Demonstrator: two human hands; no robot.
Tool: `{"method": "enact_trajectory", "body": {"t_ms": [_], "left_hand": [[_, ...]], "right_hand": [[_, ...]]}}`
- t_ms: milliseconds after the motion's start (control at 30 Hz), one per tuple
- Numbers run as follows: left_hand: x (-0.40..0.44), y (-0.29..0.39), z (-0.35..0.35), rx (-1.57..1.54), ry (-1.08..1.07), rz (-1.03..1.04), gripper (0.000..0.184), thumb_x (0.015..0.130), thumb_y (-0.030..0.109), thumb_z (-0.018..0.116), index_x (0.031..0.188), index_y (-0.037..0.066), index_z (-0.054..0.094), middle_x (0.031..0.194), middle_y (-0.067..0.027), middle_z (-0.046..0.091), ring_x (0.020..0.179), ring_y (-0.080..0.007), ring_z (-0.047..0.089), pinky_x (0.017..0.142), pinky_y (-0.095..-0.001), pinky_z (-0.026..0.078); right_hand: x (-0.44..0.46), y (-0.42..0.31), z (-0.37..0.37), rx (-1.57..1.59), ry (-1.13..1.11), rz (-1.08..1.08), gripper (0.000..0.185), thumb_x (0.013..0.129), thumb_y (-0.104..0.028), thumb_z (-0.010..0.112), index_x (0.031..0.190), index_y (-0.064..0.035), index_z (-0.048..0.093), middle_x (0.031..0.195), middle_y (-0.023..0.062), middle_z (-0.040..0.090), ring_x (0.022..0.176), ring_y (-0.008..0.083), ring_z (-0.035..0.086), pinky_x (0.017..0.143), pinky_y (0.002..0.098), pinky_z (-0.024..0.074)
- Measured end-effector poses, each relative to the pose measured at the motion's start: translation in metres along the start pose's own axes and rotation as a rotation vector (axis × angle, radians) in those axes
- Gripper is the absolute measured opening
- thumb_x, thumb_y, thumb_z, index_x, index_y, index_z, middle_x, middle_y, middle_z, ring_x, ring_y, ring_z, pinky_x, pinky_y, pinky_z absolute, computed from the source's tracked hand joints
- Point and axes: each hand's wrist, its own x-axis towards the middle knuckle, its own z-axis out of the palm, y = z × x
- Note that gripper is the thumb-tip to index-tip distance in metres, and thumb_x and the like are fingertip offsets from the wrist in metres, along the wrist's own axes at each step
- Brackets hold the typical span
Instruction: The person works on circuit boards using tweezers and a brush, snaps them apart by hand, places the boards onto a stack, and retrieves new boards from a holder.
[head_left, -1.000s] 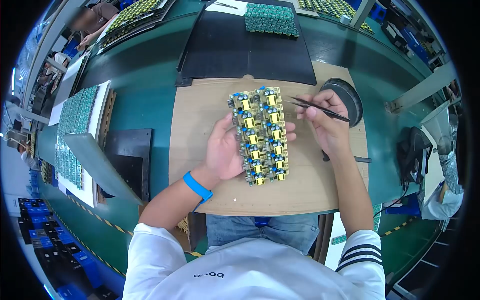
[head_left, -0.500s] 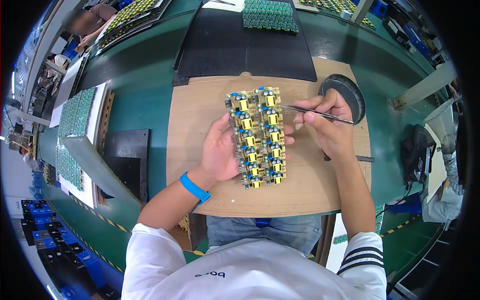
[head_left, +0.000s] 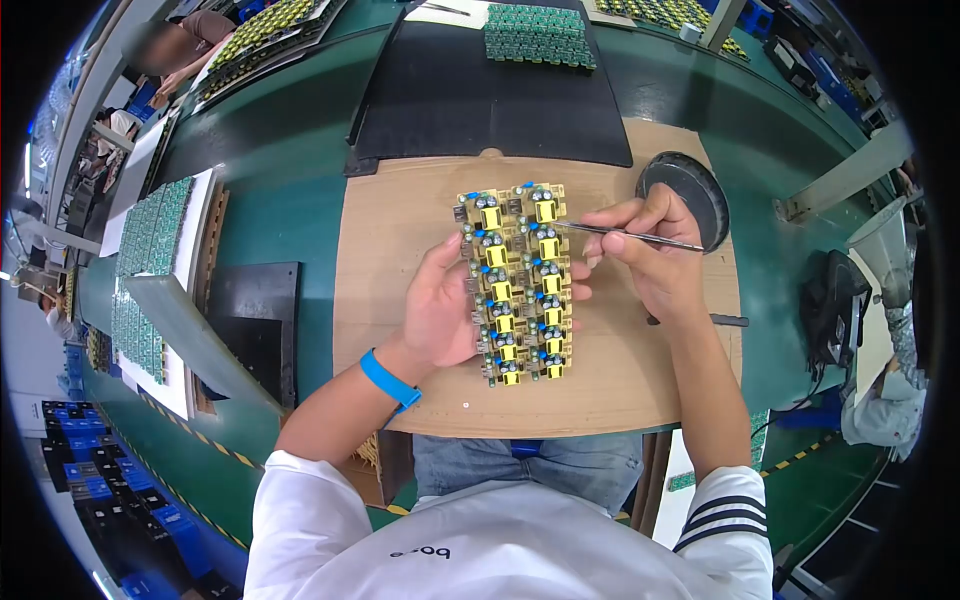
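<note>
A circuit board panel (head_left: 515, 285) with two columns of yellow transformers and dark capacitors is held up over a cardboard sheet (head_left: 390, 220). My left hand (head_left: 440, 305) supports it from beneath, thumb along the left edge and fingertips showing past the right edge. Between the thumb and fingers of my right hand (head_left: 655, 245) is a thin pair of metal tweezers (head_left: 640, 236). Their tip reaches the upper right part of the panel; whether it touches a component I cannot tell. A round black dish (head_left: 712, 200) lies just behind my right hand.
A black mat (head_left: 480, 115) lies beyond the cardboard, with green boards (head_left: 540, 38) at its far end. Stacked green panels (head_left: 150, 230) stand at left beside a grey metal bar (head_left: 200, 335). A dark rod (head_left: 728, 320) rests near my right forearm. A person (head_left: 190, 45) sits far left.
The panel has shifted slightly toward me. My right hand and the tweezers have come down a little with it, their tip still at the panel's upper right.
</note>
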Motion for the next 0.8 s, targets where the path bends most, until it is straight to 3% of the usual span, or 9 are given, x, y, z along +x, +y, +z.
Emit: {"method": "enact_trajectory", "body": {"t_ms": [567, 800], "left_hand": [[0.000, 0.004, 0.003, -0.057, 0.002, 0.016, 0.081, 0.103, 0.059, 0.018, 0.158, 0.001, 0.026, 0.152, -0.0326, 0.039, 0.139, -0.0493, 0.043, 0.112, -0.0674, 0.036], [0.001, 0.017, 0.005, -0.084, -0.004, 0.098, 0.080, 0.102, 0.059, 0.019, 0.158, 0.003, 0.025, 0.156, -0.0322, 0.034, 0.139, -0.0505, 0.042, 0.112, -0.0700, 0.035]], "right_hand": [[-0.001, -0.002, -0.002, 0.023, -0.012, 0.016, 0.029, 0.087, 0.007, 0.071, 0.088, -0.0077, 0.046, 0.112, 0.0270, 0.070, 0.085, 0.0233, 0.072, 0.081, 0.0375, 0.0605], [0.001, -0.004, -0.013, 0.039, -0.032, 0.062, 0.029, 0.086, 0.009, 0.070, 0.088, -0.0074, 0.045, 0.112, 0.0301, 0.069, 0.083, 0.0261, 0.073, 0.073, 0.0369, 0.0619]]}}
